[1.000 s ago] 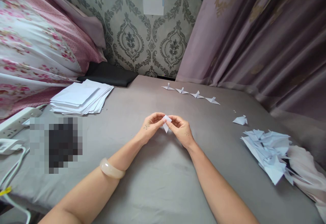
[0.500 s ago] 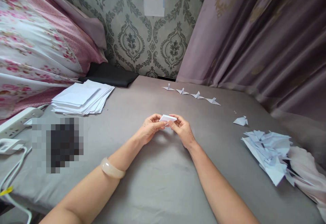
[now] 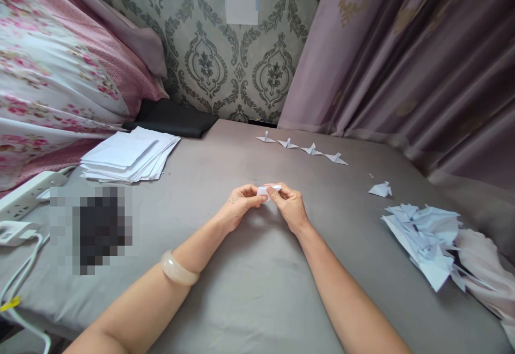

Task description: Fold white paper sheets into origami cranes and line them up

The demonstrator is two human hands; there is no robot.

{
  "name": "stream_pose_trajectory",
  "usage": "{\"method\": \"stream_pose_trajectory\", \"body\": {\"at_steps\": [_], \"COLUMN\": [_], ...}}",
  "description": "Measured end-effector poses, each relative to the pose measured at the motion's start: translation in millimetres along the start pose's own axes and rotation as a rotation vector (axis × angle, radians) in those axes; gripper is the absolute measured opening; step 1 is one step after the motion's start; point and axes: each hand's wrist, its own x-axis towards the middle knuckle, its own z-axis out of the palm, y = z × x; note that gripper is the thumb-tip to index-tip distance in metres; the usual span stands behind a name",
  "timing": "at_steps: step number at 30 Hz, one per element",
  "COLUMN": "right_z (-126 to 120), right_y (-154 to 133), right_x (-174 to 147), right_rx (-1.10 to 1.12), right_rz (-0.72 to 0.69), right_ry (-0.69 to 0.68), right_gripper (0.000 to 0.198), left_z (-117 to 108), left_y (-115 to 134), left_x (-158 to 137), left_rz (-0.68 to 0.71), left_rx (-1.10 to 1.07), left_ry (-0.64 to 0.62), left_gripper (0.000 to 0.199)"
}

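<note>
A small piece of folded white paper [image 3: 263, 189] is held up between my two hands, a little above the grey cloth surface [image 3: 257, 284]. My left hand [image 3: 240, 204] pinches its left end, thumb in front and fingers behind. On the right end, my right hand [image 3: 289, 204] has its thumb pressed over the front face, with the fingers curled behind. The paper's lower part is mostly covered by the thumbs. Beyond my hands, several folded paper cranes [image 3: 311, 149] sit in a slanting row.
Stacked white sheets [image 3: 116, 153] lie at the left, before a black folded cloth [image 3: 173, 118]. A single paper crane [image 3: 380, 189] stands near a heap of folded paper pieces [image 3: 426, 236] at the right. A white power strip [image 3: 28, 193] with cables lines the left edge.
The folded paper now shows narrower and slightly farther right. My right thumb has moved up over its front face, and my left hand has shifted slightly right.
</note>
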Motion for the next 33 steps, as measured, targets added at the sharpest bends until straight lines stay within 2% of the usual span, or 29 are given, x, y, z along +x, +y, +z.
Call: {"method": "stream_pose_trajectory", "body": {"at_steps": [6,10,14,21,25,33], "right_z": [-0.4,2.7,5.5,6.7,6.0,6.3], "right_y": [0.8,3.8,4.6,3.7,1.1,-4.5], "right_x": [0.6,0.3,-0.9,-2.7,-3.5,-5.1], "right_rx": [-0.109,-0.136,-0.120,-0.180,-0.224,-0.265], "right_rz": [-0.063,-0.140,-0.192,-0.223,-0.285,-0.351], "right_ry": [-0.009,0.115,0.171,0.136,0.114,0.115], "right_gripper": [0.023,0.034,0.027,0.017,0.012,0.010], "left_z": [-0.4,2.5,5.0,5.9,5.4,6.1], "left_y": [0.0,1.0,1.1,1.6,2.7,4.3], "left_x": [0.7,-0.8,-2.1,-4.1,-4.2,-3.9], "left_rz": [0.083,0.151,0.178,0.205,0.244,0.256], "left_rx": [-0.015,-0.057,-0.075,-0.034,-0.001,0.036], "left_ry": [-0.016,-0.020,0.021,-0.002,0.005,0.060], "left_gripper": [0.038,0.038,0.033,0.025,0.022,0.023]}}
